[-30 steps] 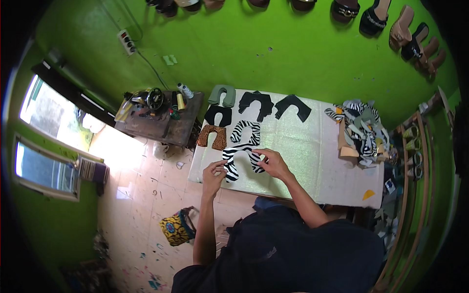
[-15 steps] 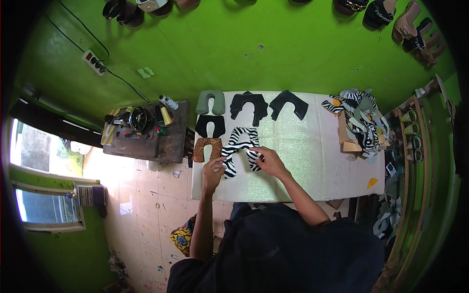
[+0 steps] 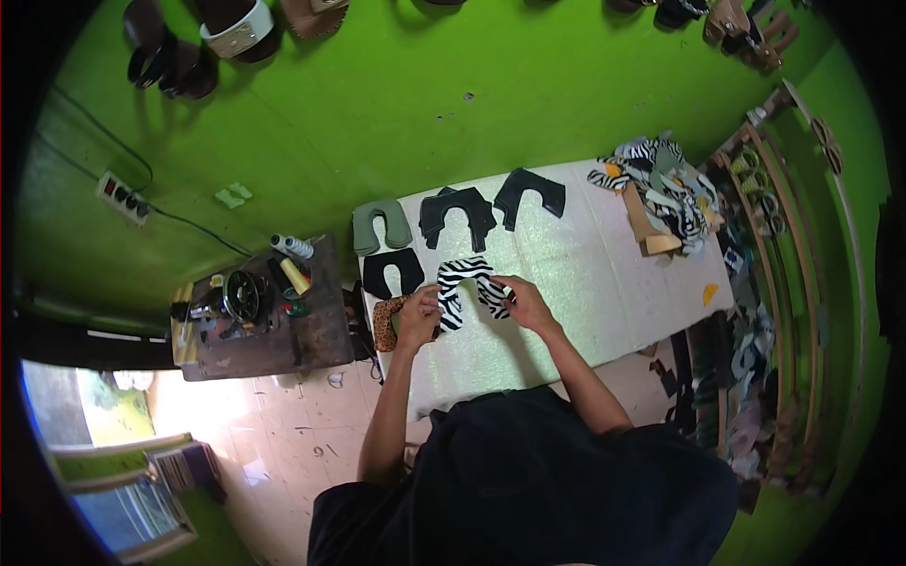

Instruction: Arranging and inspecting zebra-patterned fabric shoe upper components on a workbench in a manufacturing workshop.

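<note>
A U-shaped zebra-print cut piece (image 3: 461, 269) is held by its two sides over the white table (image 3: 604, 274). My left hand (image 3: 418, 319) pinches its left leg, and my right hand (image 3: 525, 304) grips the right leg. Whether it is one layer or several I cannot tell. Partly behind my left hand lies a leopard-print U-shaped piece (image 3: 382, 325). Farther back are a black U-shaped piece (image 3: 393, 259) and a grey-green one (image 3: 383, 209). Two stacks of dark U-shaped pieces, the middle stack (image 3: 457, 200) and the right stack (image 3: 528, 181), lie along the back.
At the table's far right sits a heap of fabric scraps (image 3: 661, 179) beside a cardboard piece (image 3: 640, 222). A sewing machine (image 3: 241, 297) and thread spools (image 3: 295, 247) stand on a dark worktable to the left. Sandals (image 3: 241, 33) line the green wall; a wooden rack (image 3: 779, 245) stands right.
Earlier, one zebra piece overlapped another, shifted down and left; now they show as a single U shape between my hands. The view has turned, tilting the table.
</note>
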`<state>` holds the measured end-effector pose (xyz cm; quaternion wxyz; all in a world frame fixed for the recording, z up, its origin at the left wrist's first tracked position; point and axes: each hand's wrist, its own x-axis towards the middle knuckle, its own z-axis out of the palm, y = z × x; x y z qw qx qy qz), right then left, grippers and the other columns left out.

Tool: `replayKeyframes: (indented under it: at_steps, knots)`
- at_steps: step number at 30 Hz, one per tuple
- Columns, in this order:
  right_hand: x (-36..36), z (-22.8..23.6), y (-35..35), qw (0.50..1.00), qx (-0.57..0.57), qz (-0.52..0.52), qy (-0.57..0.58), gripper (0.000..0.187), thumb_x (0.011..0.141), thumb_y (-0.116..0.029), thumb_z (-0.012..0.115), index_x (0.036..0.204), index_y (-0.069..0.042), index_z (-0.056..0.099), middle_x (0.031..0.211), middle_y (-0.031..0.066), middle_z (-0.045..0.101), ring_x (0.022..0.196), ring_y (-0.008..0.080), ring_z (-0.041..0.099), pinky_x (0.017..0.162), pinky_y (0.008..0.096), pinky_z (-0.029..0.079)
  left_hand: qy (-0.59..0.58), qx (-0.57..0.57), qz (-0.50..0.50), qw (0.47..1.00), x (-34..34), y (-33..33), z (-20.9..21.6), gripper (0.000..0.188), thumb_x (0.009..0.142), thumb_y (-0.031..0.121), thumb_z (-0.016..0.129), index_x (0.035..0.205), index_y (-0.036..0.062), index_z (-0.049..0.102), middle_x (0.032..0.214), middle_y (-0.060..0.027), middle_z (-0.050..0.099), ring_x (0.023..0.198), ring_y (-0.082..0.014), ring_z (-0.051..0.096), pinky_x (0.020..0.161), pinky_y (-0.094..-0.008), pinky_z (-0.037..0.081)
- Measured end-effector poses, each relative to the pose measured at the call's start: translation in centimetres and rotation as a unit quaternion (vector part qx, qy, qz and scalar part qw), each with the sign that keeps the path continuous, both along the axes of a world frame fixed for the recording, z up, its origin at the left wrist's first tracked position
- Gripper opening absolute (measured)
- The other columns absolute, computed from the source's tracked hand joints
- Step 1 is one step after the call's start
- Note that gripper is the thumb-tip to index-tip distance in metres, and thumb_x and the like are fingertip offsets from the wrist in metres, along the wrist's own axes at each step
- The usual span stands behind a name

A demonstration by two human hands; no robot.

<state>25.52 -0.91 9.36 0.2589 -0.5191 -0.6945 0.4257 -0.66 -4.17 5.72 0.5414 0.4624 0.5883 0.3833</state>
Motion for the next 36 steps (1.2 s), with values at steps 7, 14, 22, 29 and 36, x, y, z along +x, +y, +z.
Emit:
replayKeyframes:
  at_steps: [7,14,22,29,36]
  knots:
    - [-1.7,-3.1,2.0,0.998,0.001,-0.008,-0.067,0.055,0.077,0.010,0.065,0.130,-0.005,0.059,0.121,0.0170,0.063,0.085,0.0255,0.067,0.082,0.0350,0.054,0.086,0.061,-0.047,0.993,-1.1,2.7,-3.4,0.046,0.081,-0.009,0.064,0.124,0.0065,0.062,0.091,-0.0035,0.058,0.082,-0.0113,0.059,0.072,-0.0253,0.053]
    - [-2.7,-6.1,4.4,0.998,0.011,-0.010,-0.069,0.054,0.077,0.010,0.065,0.129,-0.005,0.060,0.118,0.0173,0.064,0.087,0.0275,0.066,0.084,0.0353,0.054,0.162,0.057,-0.034,0.984,-0.7,4.8,-4.4,0.044,0.079,-0.009,0.064,0.121,0.0064,0.063,0.091,-0.0119,0.064,0.082,-0.0212,0.063,0.076,-0.0324,0.053]
    - [-2.9,-9.5,6.4,0.996,-0.043,-0.001,-0.080,0.054,0.075,0.007,0.068,0.128,-0.006,0.061,0.118,0.0191,0.064,0.105,0.0310,0.064,0.090,0.0371,0.053,0.201,0.038,-0.037,0.978,-0.2,5.8,-7.2,0.046,0.078,-0.010,0.061,0.119,0.0096,0.064,0.088,-0.0124,0.061,0.075,-0.0217,0.061,0.071,-0.0329,0.052]
    - [-2.4,-10.7,6.6,0.995,-0.002,0.008,-0.096,0.049,0.075,0.008,0.066,0.123,-0.002,0.062,0.113,0.0191,0.064,0.104,0.0348,0.063,0.094,0.0382,0.050,0.260,0.019,-0.069,0.963,0.2,6.4,-8.0,0.048,0.075,-0.006,0.068,0.121,0.0067,0.062,0.096,-0.0151,0.061,0.085,-0.0258,0.062,0.078,-0.0356,0.053]
    - [-3.0,-10.3,5.5,0.990,-0.008,-0.011,-0.143,0.049,0.077,-0.002,0.074,0.124,-0.006,0.061,0.111,0.0147,0.059,0.104,0.0317,0.062,0.091,0.0390,0.051,0.328,0.010,-0.107,0.939,1.5,6.0,-7.5,0.060,0.076,-0.002,0.074,0.131,0.0067,0.052,0.123,-0.0210,0.052,0.115,-0.0401,0.055,0.098,-0.0430,0.049]
